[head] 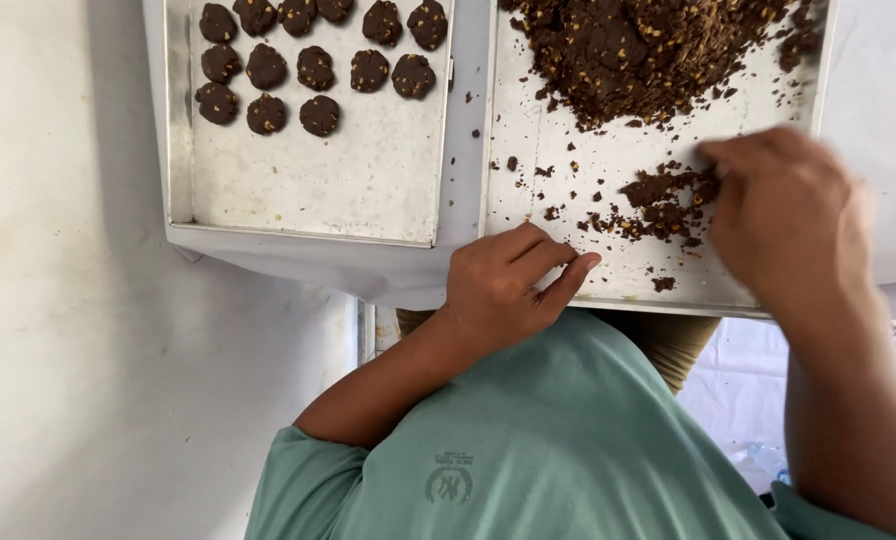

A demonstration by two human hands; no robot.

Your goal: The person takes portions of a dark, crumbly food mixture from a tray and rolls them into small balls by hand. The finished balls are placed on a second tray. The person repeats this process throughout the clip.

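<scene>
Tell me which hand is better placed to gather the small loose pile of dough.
Right. The right hand already touches the loose dough pile; the left hand rests apart on the tray's near rim.

Right hand (783, 210) gathers dough crumbs (663, 200) on the tray (528, 170).

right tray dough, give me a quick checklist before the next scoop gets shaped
1. Dough supply: big dark crumbly dough mound sits at the top of the right tray: ok.
2. Portion gathered: right hand touches the small dough clump; whether it is gripped: cannot tell, the hand is blurred.
3. Left hand rests at the tray's near edge, fingers curled, holding nothing visible: ok.
4. Room for shaped pieces: left tray carries dough balls only in its upper part, lower part bare: ok.
5. Crumbs kept on the tray: a few lie on the gap between trays: not ok.
</scene>
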